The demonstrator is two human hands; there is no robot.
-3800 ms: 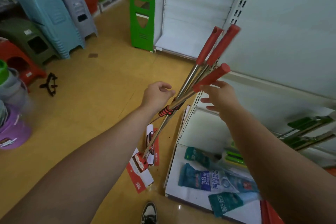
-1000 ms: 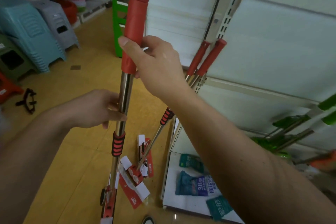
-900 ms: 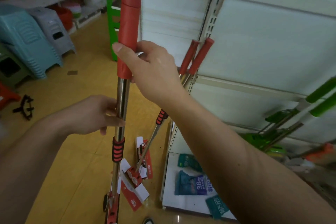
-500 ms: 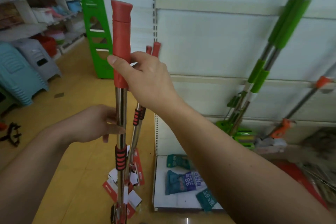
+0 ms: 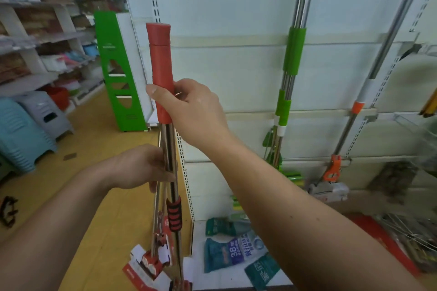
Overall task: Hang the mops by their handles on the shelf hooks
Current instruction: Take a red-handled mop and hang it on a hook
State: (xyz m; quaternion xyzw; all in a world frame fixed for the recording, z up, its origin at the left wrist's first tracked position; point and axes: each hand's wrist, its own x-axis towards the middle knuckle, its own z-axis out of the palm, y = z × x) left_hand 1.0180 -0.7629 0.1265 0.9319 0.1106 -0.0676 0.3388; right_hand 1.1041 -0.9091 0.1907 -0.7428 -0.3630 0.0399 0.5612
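Both forearms bare. The right hand is raised mid-frame, back toward the camera, fingers curled round the lower end of the red grip, thumb laid across its near side pointing left. Right forearm runs up from the lower right corner, wrist slightly bent. The left hand sits lower, just below the right, fingers wrapped on the metal shaft. Left forearm enters from the lower left edge, angled up and right.

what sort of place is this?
Probably a household-goods shop: white slotted display shelving, stacked blue plastic stools, green-handled steel mops upright against it, like the red-handled steel mop in hand.
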